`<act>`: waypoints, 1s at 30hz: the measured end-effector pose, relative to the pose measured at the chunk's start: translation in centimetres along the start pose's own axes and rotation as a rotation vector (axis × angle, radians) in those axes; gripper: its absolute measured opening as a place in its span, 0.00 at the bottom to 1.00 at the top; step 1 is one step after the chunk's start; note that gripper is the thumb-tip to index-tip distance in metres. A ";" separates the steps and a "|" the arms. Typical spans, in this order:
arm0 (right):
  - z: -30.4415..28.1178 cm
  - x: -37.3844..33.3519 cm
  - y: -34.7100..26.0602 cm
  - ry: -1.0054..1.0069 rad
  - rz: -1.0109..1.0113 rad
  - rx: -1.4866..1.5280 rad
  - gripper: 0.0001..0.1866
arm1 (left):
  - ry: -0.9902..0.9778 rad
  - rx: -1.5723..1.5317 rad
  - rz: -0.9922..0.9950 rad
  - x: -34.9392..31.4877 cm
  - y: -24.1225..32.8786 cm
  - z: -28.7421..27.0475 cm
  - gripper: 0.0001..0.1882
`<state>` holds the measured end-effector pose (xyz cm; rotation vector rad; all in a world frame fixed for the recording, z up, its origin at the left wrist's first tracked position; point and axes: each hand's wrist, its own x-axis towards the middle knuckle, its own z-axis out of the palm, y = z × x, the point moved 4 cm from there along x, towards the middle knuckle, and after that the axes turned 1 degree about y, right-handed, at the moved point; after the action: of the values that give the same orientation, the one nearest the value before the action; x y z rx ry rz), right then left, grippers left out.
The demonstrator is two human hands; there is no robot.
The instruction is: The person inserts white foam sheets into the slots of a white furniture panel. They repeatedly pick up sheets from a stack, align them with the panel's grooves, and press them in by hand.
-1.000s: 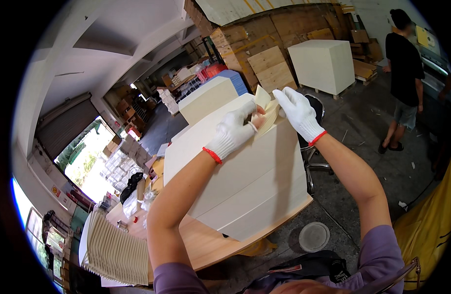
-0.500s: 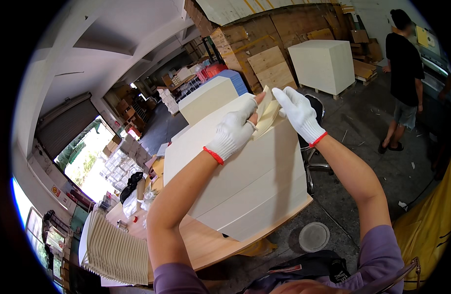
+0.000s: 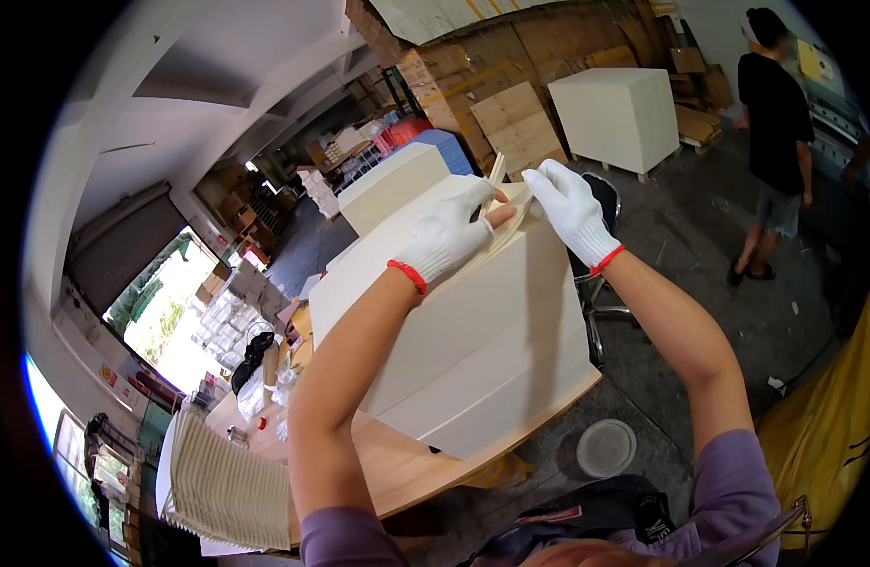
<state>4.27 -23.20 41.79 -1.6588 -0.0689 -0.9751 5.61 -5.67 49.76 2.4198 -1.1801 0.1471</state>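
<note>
A tall stack of cream paper (image 3: pixel 444 369) rises in front of me on a wooden table. At its upper right corner a few sheets (image 3: pixel 518 197) are bent up and fanned apart. My left hand (image 3: pixel 451 231), in a white knit glove with a red cuff and bare fingertips, is closed around the lifted sheets, whose edges stick up past its fingers. My right hand (image 3: pixel 572 210), gloved the same way, pinches the sheets' corner between thumb and fingers. Its exact fingertip contact is partly hidden.
A wavy stack of cream sheets (image 3: pixel 227 482) lies on the wooden table (image 3: pixel 407 468) at lower left. Beyond are another cream block (image 3: pixel 392 189) and a palletised stack (image 3: pixel 614 118). A chair (image 3: pixel 600 302) stands right of the stack; a person (image 3: pixel 775 132) stands far right.
The raised sheets have shifted left and now stand as a narrower upright bundle at my left fingers, with more layers bent at the corner. My right hand has moved only slightly.
</note>
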 end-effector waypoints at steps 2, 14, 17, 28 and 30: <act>0.1 0.1 -0.1 -0.010 0.015 -0.002 0.21 | -0.026 -0.018 -0.025 -0.4 0.4 0.0 0.18; -2.2 -0.7 -3.8 -0.092 0.047 -0.538 0.31 | 0.079 -0.128 0.174 0.6 -2.7 0.9 0.17; -2.3 -1.3 -4.1 -0.291 -0.060 -0.822 0.32 | 0.171 -0.232 0.182 0.1 -2.1 0.6 0.14; -0.5 1.3 -3.0 -0.273 -0.028 -0.409 0.29 | 0.071 -0.186 0.167 0.6 -2.3 0.9 0.14; -0.2 0.5 -2.2 -0.210 0.124 -0.207 0.29 | 0.077 -0.169 0.162 0.5 -2.6 0.7 0.13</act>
<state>3.38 -22.83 43.85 -1.9287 -0.0049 -0.7316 7.85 -4.90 48.33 2.1538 -1.2983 0.1803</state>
